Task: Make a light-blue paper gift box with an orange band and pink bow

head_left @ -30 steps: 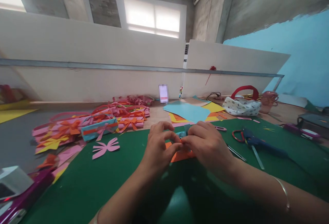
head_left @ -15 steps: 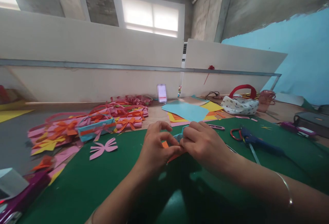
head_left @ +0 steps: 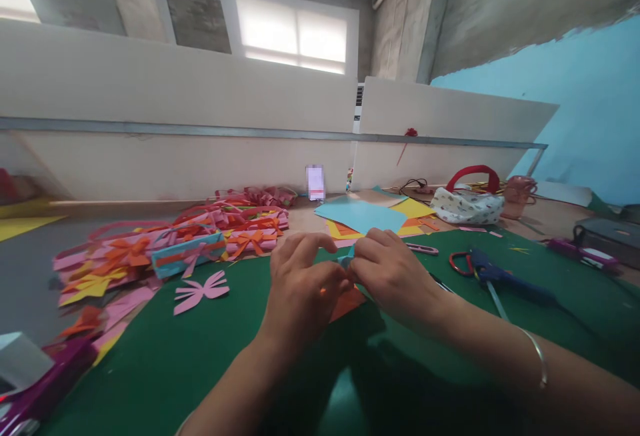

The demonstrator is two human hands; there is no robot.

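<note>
My left hand (head_left: 303, 283) and my right hand (head_left: 390, 273) meet over the green mat (head_left: 210, 369), fingers curled and closed. Between them a small folded piece of light blue paper (head_left: 346, 260) is pinched, mostly covered by the fingers. Just below the fingertips shows a piece of orange paper (head_left: 349, 304); whether it is joined to the blue one I cannot tell. Left of my hands, a pink paper bow cut-out (head_left: 201, 293) lies flat on the mat.
Decorated paper crafts (head_left: 250, 223) are heaped at the left. Coloured sheets (head_left: 363, 215) lie behind my hands. On the right are a pink-handled cutter (head_left: 423, 249), a blue glue gun (head_left: 505, 281) and a patterned bag (head_left: 467, 204). A phone (head_left: 315, 183) stands against the partition.
My left hand has shifted slightly left and its fingers have curled further. More of the orange paper shows below the hands. My right forearm has moved a little left.
</note>
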